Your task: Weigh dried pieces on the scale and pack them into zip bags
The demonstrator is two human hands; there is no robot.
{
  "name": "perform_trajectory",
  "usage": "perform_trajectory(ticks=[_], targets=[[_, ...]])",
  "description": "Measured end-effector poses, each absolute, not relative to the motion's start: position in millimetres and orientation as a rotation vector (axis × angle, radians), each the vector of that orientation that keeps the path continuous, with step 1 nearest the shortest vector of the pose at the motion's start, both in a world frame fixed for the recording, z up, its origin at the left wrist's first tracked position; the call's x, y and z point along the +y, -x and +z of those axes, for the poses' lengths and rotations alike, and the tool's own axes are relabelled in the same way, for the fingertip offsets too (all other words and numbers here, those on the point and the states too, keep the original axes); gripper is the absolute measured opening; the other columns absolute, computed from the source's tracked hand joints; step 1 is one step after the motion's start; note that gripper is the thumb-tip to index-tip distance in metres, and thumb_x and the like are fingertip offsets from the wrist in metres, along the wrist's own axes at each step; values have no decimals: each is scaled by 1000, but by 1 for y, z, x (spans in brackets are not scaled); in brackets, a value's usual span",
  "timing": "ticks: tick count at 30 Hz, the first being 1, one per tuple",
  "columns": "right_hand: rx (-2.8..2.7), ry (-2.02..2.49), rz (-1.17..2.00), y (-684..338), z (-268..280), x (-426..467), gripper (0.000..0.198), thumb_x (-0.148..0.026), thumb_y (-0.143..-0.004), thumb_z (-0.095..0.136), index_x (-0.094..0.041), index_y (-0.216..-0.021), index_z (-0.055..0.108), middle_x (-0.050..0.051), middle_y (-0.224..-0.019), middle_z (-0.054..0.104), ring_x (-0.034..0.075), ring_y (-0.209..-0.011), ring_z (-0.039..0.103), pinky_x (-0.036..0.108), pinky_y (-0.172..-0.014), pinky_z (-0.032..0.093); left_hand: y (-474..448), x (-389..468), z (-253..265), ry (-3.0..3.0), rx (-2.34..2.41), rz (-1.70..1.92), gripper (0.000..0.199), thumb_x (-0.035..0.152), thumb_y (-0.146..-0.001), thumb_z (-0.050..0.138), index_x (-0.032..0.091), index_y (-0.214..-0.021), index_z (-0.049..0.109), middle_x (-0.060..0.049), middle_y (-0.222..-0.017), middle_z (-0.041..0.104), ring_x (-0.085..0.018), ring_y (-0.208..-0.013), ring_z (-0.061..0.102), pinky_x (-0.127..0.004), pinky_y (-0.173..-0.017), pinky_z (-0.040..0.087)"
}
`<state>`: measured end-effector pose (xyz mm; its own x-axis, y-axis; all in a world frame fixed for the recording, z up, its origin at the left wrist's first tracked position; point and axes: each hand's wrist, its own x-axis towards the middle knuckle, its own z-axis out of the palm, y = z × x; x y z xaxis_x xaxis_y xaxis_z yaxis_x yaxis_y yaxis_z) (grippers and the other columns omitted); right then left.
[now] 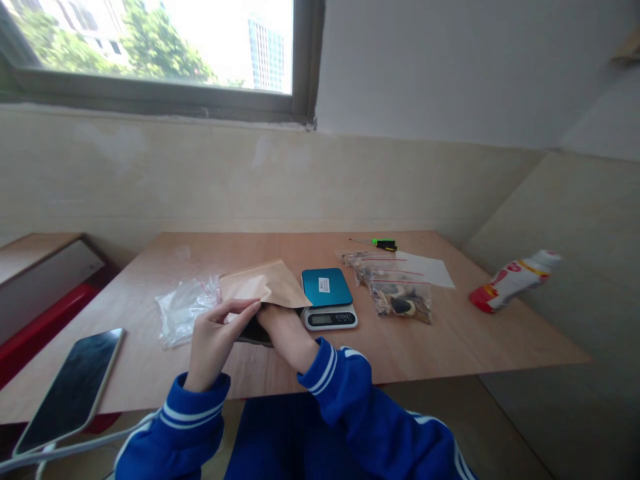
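Note:
A brown paper bag [273,280] lies on the table with its mouth toward me. My left hand [217,333] pinches the edge of the bag's opening between thumb and fingers. Inside the mouth is my right hand [283,330]; its fingers are hidden by the paper. Just right of the bag sits a small digital scale [330,317] with a blue top plate, nothing lying on it. On the left, close to my left hand, are clear plastic bags [187,310]. Several zip bags [403,299] with dark and pale dried pieces lie right of the scale.
A green and black screwdriver [384,244] lies at the back near a white paper sheet [430,270]. A white and red bottle [515,280] stands at the right edge. At the left front is a phone [73,387] with a cable plugged in. A wall closes off the back.

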<state>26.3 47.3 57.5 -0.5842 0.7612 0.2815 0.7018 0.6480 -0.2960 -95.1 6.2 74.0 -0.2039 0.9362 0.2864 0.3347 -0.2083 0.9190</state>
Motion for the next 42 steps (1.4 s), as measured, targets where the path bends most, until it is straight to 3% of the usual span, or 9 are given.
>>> perform_trajectory(ticks=[3, 5, 10, 18, 27, 35, 42], targets=[[-2592, 1237, 126, -39, 73, 32, 36, -1, -91, 37, -7, -122, 54, 20, -115, 63, 28, -98, 67, 42, -83, 57, 96, 8, 79, -1529, 1528, 1447, 22, 40, -71, 71, 20, -77, 75, -4, -82, 75, -22, -81, 69, -30, -74, 55], [-2612, 1218, 106, -47, 80, 25, 35, 0, -90, 39, -8, -121, 55, 18, -112, 63, 26, -91, 68, 38, -75, 59, 96, 8, 85, -1528, 1546, 1442, 22, 41, -71, 70, 20, -77, 75, -3, -82, 76, -22, -80, 69, -30, -72, 55], [-2520, 1036, 236, -66, 83, 23, 29, -3, -91, 41, -13, -111, 59, 11, -114, 60, 22, -106, 61, 34, -92, 53, 96, 12, 98, -1552, 1569, 1418, 21, 39, -70, 70, 20, -75, 75, -2, -76, 75, -21, -76, 69, -30, -72, 55], [-2261, 676, 392, -96, 85, 32, 25, -14, -95, 41, -21, -105, 63, 5, -118, 59, 14, -114, 57, 28, -99, 47, 94, 21, 107, -1599, 1556, 1429, 24, 42, -70, 69, 19, -74, 74, -3, -76, 75, -21, -76, 69, -30, -73, 54], [-1960, 603, 405, -102, 83, 45, 17, -17, -92, 52, -22, -98, 67, 4, -105, 66, 15, -103, 62, 31, -94, 50, 84, 34, 124, -1631, 1610, 1391, 23, 41, -72, 67, 20, -75, 75, -2, -76, 75, -19, -73, 68, -27, -69, 52], [-1508, 645, 750, -121, 96, 58, 7, -24, -83, 65, -22, -89, 69, 3, -100, 66, 16, -98, 64, 28, -85, 54, 86, 42, 128, -1616, 1658, 1420, 22, 41, -71, 68, 20, -75, 75, -2, -71, 74, -18, -69, 68, -25, -62, 51], [-1374, 966, 695, -175, 65, 83, 12, -27, -81, 65, -19, -90, 68, 4, -96, 68, 17, -94, 66, 32, -87, 53, 92, 43, 124, -1603, 1648, 1450, 22, 43, -70, 70, 22, -75, 75, -1, -74, 74, -17, -72, 68, -24, -65, 51]])
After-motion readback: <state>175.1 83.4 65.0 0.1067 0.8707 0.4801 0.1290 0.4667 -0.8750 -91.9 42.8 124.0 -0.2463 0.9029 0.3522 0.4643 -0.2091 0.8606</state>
